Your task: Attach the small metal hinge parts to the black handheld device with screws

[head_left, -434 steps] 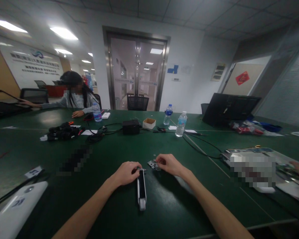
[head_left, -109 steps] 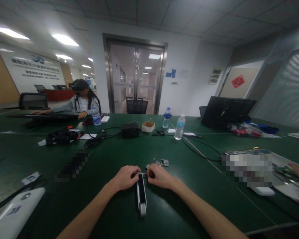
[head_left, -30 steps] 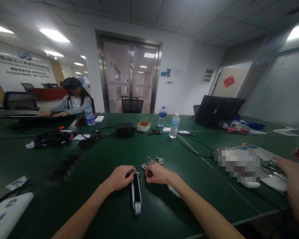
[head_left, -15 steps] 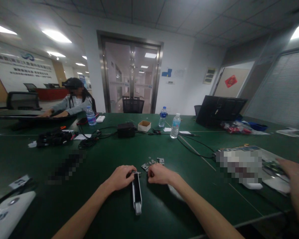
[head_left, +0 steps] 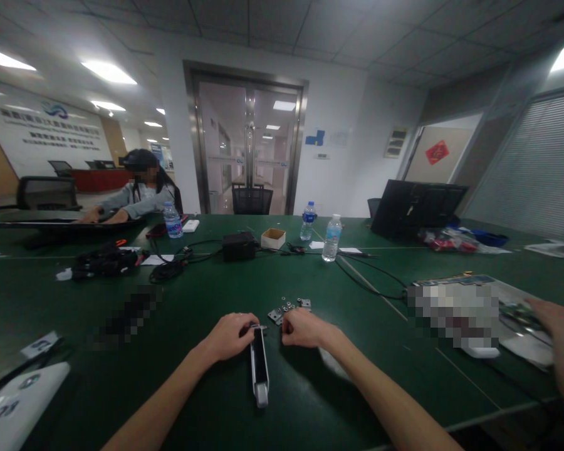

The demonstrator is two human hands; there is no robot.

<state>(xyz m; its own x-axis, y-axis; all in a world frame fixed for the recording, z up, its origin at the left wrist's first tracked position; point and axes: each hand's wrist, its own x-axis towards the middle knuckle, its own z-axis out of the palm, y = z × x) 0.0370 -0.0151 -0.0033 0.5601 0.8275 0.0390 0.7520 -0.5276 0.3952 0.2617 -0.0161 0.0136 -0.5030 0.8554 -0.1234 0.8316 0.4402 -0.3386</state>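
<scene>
My left hand (head_left: 230, 336) is closed on the far end of a long, narrow channel-shaped piece (head_left: 266, 363) with pale edges, a dark inside and a light grey near end. A small metal part (head_left: 259, 327) sticks out sideways at that far end, by my fingertips. To the right of it, my right hand (head_left: 305, 328) rests low with its fingers curled in; whatever they hold is hidden. Just beyond that hand lie several small nuts (head_left: 287, 306) and a flat metal plate with holes (head_left: 274, 315). Another plate (head_left: 305, 303) sits behind the knuckles.
On the green table (head_left: 207, 288) stand water bottles (head_left: 331, 239), a small open box (head_left: 273, 238) and a black box with cables (head_left: 239, 246). A monitor (head_left: 416, 210) stands at back right. One person (head_left: 145, 188) sits at far left; another person's hand (head_left: 557, 326) is at right.
</scene>
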